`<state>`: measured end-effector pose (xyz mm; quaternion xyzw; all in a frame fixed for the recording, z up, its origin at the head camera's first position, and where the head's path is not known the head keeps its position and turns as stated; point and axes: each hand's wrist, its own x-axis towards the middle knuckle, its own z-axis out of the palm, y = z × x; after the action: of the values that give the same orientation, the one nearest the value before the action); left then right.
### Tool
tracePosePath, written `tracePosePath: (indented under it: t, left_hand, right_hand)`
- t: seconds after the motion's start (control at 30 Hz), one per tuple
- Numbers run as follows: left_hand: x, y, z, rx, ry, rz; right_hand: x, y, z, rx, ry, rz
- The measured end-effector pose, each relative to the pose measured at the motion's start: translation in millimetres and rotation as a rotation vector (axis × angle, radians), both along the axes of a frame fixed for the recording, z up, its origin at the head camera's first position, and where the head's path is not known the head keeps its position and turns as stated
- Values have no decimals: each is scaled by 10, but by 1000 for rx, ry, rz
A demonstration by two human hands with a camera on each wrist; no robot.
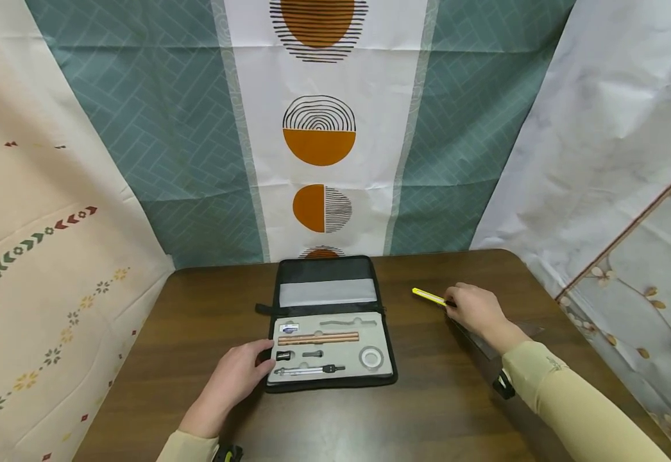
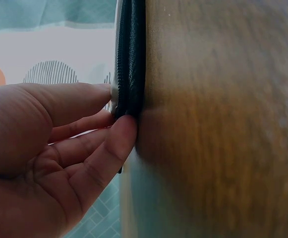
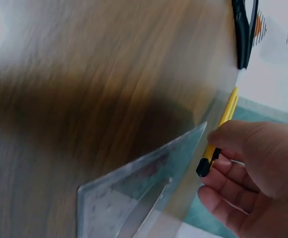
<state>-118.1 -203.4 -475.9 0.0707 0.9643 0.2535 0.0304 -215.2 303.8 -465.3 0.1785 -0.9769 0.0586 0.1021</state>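
Note:
An open black zip case [image 1: 335, 384] lies on the table with a grey foam tray inside. My left hand [image 1: 237, 375] holds its left edge; in the left wrist view, its fingertips [image 2: 121, 136] meet the zippered side [image 2: 129, 59]. The tray carries an eraser [image 1: 289, 328], wooden pencils [image 1: 318, 339], a black sharpener [image 1: 283, 355], a compass [image 1: 309, 370] and a white roll of tape [image 1: 371, 357]. Over at the right, my right hand [image 1: 476, 311] pinches a yellow utility knife [image 3: 228, 109] near its black end. Beside that hand is a clear set square [image 3: 134, 183].
The brown wooden table [image 1: 197, 308] ends at a patterned cloth [image 1: 324, 192] hanging behind it. More cloth hangs at the left [image 1: 52, 289] and right [image 1: 659, 256]. The case's raised lid [image 1: 326, 269] stands close to the back edge.

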Motion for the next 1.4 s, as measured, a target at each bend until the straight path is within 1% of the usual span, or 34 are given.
tracePosePath:
  t: [0.17,0.33,0.43,0.73,0.83,1.1,1.23,1.33,1.4]
  left_hand:
    - [-7,-13,1,-3,6,5]
    - [-17,-22,1,-11,7,2]
    - [-20,-23,1,-11,-2,6]
    - [-27,-17,-8,-15,-18,10]
    - [-31,-12,-6,-15,-19,10]
    - [-27,4,-2,-4,-27,15]
    - [-27,8,-9,-4,-31,14]
    - [-31,12,-13,-6,-31,10]
    - [-32,18,-10,-8,-32,8]
  right_hand:
    - [19,-125,34,-10,7,11]
    - [56,-240,52,-6,-45,8]
    - [76,-296,48,-5,-59,16]
    - [89,-351,-15,-32,-92,9]
    - [89,-365,-36,-36,-87,2]
    - [94,-449,-85,-19,-101,-20]
    - [80,-472,-84,-61,-84,20]
    - [71,-461,-77,-81,-42,82]
    - [68,-433,-80,-71,-7,121]
